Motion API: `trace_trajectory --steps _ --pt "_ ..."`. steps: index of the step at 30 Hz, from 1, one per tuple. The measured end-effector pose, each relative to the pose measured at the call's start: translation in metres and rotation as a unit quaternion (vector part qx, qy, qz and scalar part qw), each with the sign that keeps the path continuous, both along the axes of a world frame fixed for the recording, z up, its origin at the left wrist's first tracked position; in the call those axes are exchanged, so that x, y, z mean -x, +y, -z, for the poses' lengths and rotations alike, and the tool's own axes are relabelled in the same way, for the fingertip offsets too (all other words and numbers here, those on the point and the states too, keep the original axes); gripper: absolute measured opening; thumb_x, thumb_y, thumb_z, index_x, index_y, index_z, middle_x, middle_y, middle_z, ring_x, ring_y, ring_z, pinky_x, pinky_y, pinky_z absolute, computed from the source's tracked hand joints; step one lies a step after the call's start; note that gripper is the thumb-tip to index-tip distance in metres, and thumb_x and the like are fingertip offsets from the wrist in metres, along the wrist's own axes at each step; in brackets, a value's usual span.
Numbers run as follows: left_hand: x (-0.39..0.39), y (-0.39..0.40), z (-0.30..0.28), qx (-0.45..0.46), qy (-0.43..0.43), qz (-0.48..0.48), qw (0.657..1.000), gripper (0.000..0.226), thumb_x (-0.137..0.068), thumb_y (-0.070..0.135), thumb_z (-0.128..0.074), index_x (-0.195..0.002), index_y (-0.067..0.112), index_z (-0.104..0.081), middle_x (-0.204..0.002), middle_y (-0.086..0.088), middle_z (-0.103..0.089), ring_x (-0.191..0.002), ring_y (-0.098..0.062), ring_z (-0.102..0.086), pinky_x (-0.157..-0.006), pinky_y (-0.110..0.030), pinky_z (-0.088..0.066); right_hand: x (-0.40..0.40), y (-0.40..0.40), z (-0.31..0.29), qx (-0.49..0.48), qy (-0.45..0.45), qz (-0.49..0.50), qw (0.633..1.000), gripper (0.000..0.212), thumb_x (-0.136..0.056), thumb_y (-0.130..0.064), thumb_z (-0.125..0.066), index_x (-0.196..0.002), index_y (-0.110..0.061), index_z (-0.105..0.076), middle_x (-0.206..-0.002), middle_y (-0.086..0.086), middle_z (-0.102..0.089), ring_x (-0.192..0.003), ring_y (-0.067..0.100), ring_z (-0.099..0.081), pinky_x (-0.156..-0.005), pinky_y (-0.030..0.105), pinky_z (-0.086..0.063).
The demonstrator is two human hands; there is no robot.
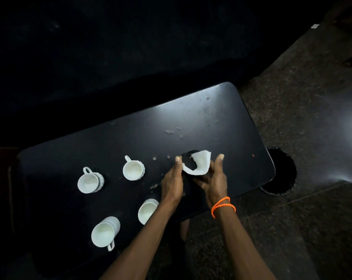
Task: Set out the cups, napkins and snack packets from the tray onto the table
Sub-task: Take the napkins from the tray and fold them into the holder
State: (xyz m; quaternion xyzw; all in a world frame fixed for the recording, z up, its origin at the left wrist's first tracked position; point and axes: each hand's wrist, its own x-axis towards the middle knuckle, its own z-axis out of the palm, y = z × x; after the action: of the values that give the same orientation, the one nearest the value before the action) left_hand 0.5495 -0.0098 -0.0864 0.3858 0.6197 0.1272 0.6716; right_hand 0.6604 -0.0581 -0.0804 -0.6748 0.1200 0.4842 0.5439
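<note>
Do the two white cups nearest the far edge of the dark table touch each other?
Apart. The head view shows bare dark table between the left white ceramic cup and the right white ceramic cup.

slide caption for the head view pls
Both hands hold a white napkin above a dark table with four white cups.

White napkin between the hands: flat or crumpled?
Crumpled: the white napkin curves into a cupped shape over a dark round object, edges bent.
</note>
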Motion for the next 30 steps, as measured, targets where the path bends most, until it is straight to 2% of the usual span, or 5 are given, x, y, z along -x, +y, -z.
trace_trajectory --steps 4,11,24,28,30 --pt "0.016 -0.004 -0.005 0.011 -0.008 -0.019 1.000 0.076 -0.088 0.082 -0.035 -0.139 0.036 -0.067 -0.144 0.011 -0.066 -0.139 -0.011 -0.057 -0.122 -0.044 -0.040 0.019 -0.007 0.002 0.012 0.001 -0.019 1.000 0.073 -0.091 -0.078 -0.044 -0.121 -0.020 -0.075 -0.117 0.001 -0.079 -0.111 0.024 -0.074 -0.097 0.051 -0.059" --pt "0.027 -0.005 -0.009 0.043 -0.013 -0.038 0.998 0.072 -0.080 0.089 -0.035 -0.127 0.046 -0.070 -0.141 0.012 -0.069 -0.137 -0.012 -0.060 -0.122 -0.044 -0.041 0.028 -0.010 0.005 0.040 -0.015 -0.030 0.999 0.073 -0.086 -0.080 -0.049 -0.116 -0.020 -0.078 -0.111 0.003 -0.080 -0.103 0.023 -0.077 -0.082 0.044 -0.065" --pt "0.035 -0.002 -0.014 0.055 -0.050 -0.055 0.996 0.096 -0.072 0.093 -0.032 -0.135 0.032 -0.069 -0.147 0.004 -0.065 -0.142 -0.018 -0.055 -0.123 -0.047 -0.039 0.030 -0.009 -0.004 0.065 -0.016 -0.026 0.997 0.068 -0.091 -0.075 -0.048 -0.111 -0.016 -0.078 -0.109 0.006 -0.080 -0.100 0.028 -0.077 -0.074 0.042 -0.063" --pt "0.040 0.006 -0.020 0.011 -0.052 -0.057 0.997 0.072 -0.099 0.076 -0.028 -0.143 0.031 -0.063 -0.157 0.007 -0.055 -0.149 -0.017 -0.046 -0.125 -0.050 -0.036 0.022 0.007 -0.020 0.135 -0.173 -0.033 0.975 0.064 -0.093 -0.072 -0.047 -0.121 -0.021 -0.075 -0.118 -0.003 -0.076 -0.113 0.020 -0.068 -0.097 0.042 -0.054" --pt "0.046 0.015 -0.023 -0.020 -0.055 -0.061 0.996 0.067 -0.106 0.066 -0.026 -0.148 0.026 -0.059 -0.160 0.008 -0.050 -0.151 -0.015 -0.043 -0.125 -0.049 -0.036 0.024 0.021 -0.032 0.125 -0.287 -0.045 0.949 0.057 -0.094 -0.068 -0.050 -0.109 -0.020 -0.078 -0.097 -0.015 -0.073 -0.106 0.015 -0.065 -0.092 0.032 -0.048"
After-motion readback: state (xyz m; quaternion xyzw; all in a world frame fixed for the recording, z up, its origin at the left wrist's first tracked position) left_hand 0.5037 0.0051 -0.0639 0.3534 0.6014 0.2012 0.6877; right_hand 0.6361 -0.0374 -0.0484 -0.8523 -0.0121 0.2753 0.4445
